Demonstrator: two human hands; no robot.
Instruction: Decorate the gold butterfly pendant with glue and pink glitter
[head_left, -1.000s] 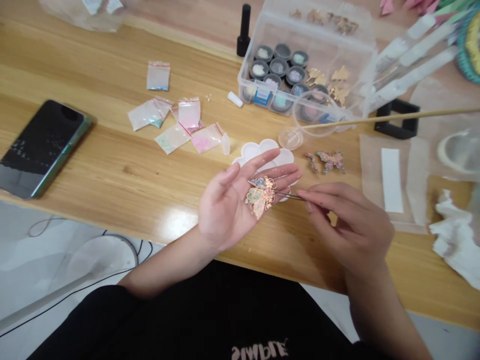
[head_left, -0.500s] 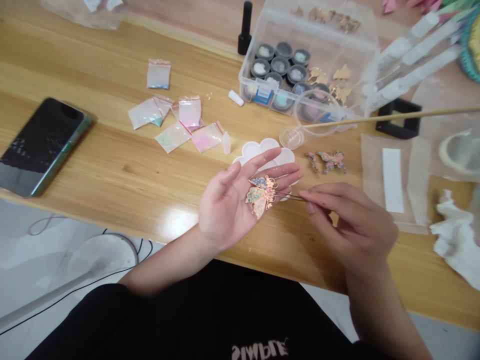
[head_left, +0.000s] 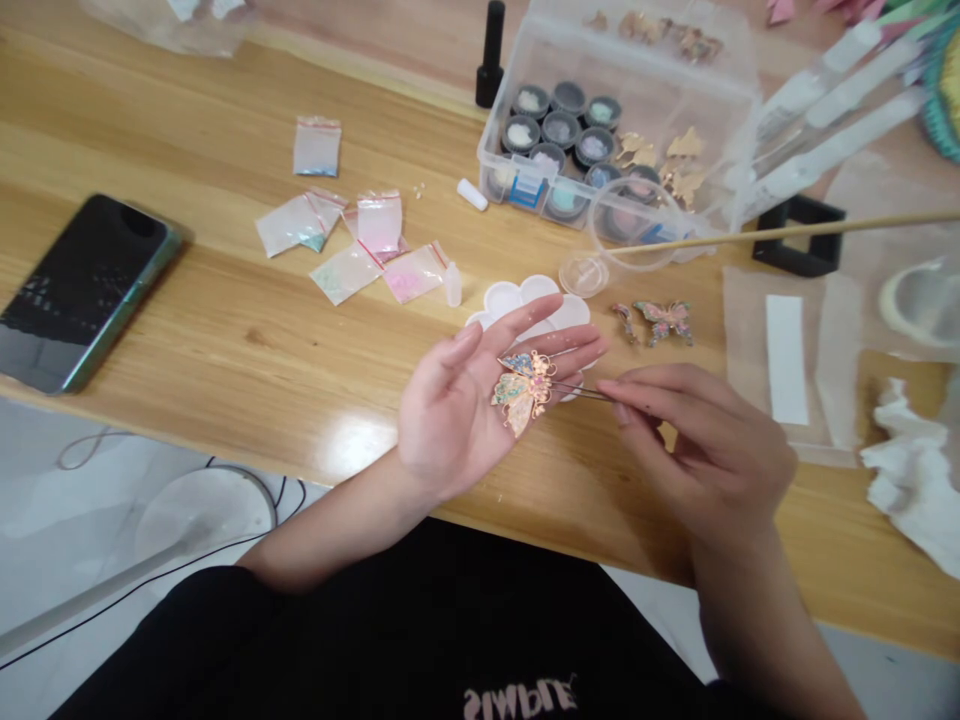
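Observation:
My left hand (head_left: 469,415) lies palm up with its fingers spread, a gold butterfly ornament (head_left: 521,392) with blue, green and pale wings on it. Thin metal tweezers (head_left: 585,392) are pinched in my right hand (head_left: 697,440); their tips reach the ornament's right side. Whether the tips grip it, I cannot tell. Behind my left fingers is a white flower-shaped palette (head_left: 537,292), partly hidden. A second butterfly piece (head_left: 666,322) rests on the table beyond my right hand, beside a smaller piece (head_left: 624,323).
A clear box (head_left: 491,150) of small pots stands at the back, with a wooden stick (head_left: 787,232) in front. Small bags (head_left: 349,270) and a phone (head_left: 82,290) lie left. At right are a black square frame (head_left: 799,237) and crumpled tissue (head_left: 911,470).

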